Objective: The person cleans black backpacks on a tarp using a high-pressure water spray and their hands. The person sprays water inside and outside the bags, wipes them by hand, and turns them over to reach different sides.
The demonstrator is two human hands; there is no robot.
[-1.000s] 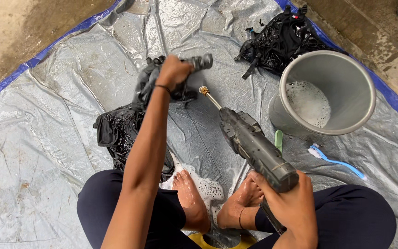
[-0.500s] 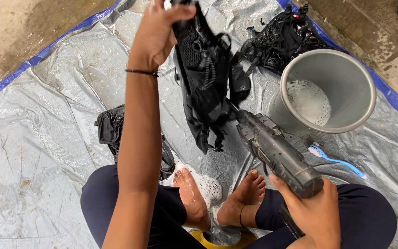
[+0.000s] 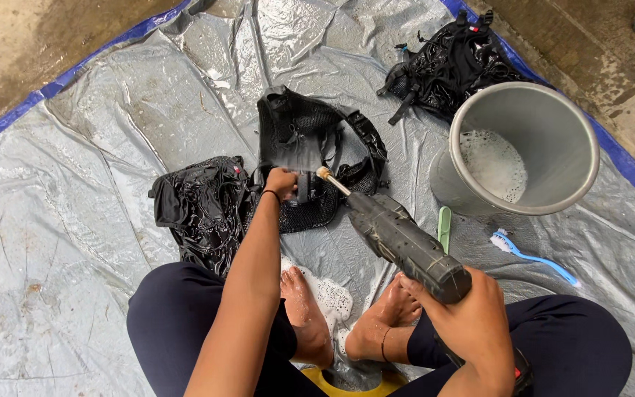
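The black mesh vest [image 3: 310, 147] lies spread on the wet tarp [image 3: 75, 220] in the upper middle of the frame, its lower edge pinched in the left hand [image 3: 282, 184], whose fingers are closed on a strap or buckle there. It looks soft, limp and soaked: it would sag and fold when lifted, weigh more than it would dry, and feel slick with suds. The webbing straps and stitched edges seem the firmest places to take hold; the open mesh would stretch.

The right hand [image 3: 472, 316], at lower right, is clamped around the grip of a dark spray gun [image 3: 406, 242], whose brass nozzle points at the vest just beside the left hand, with a pale mist at the tip. The gun looks rigid and fairly heavy.

A second wet black bundle [image 3: 200, 206] lies touching the vest's left side, and a third black piece [image 3: 450, 66] sits at upper right, against the grey bucket [image 3: 538, 147] holding foamy water. A blue brush [image 3: 531, 256] and a green handle [image 3: 444, 226] lie below the bucket. Bare feet [image 3: 310, 316] rest in foam at bottom centre, close under the gun's line.
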